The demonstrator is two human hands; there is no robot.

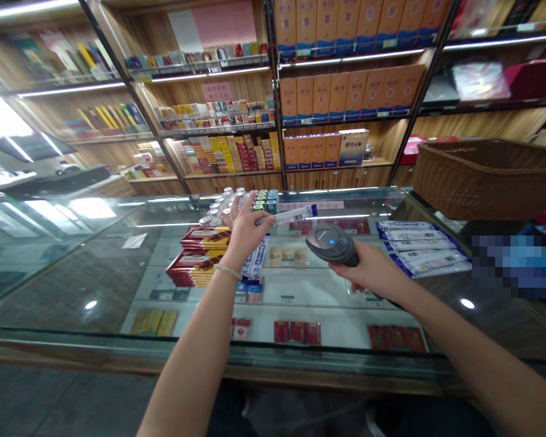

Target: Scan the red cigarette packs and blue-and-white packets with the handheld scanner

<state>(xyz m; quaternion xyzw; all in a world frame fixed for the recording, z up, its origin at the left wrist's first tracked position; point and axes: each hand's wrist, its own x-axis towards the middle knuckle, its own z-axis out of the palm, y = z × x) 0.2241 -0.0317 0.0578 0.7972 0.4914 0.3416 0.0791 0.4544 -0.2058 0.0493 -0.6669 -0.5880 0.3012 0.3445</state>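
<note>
My left hand (246,229) pinches the end of a slim white packet with blue ends (295,215) between thumb and fingers, holding it over the glass counter. A dark grey barcode scanner (331,243) with a lit blue light is in my right hand (377,267), its head tilted toward the packet. Under my left hand lie similar blue-and-white packets (255,260). Left of them are stacks of red-and-gold chocolate bars (195,267). Several more slim packets (421,247) lie in a row to the right of the scanner.
Small clear bottles (215,209) and green tins (266,200) stand behind my left hand. A wicker basket (486,182) sits at the counter's right back. Below the glass countertop (318,291) are cigarette packs (297,332). Shelves with orange boxes (330,97) line the wall.
</note>
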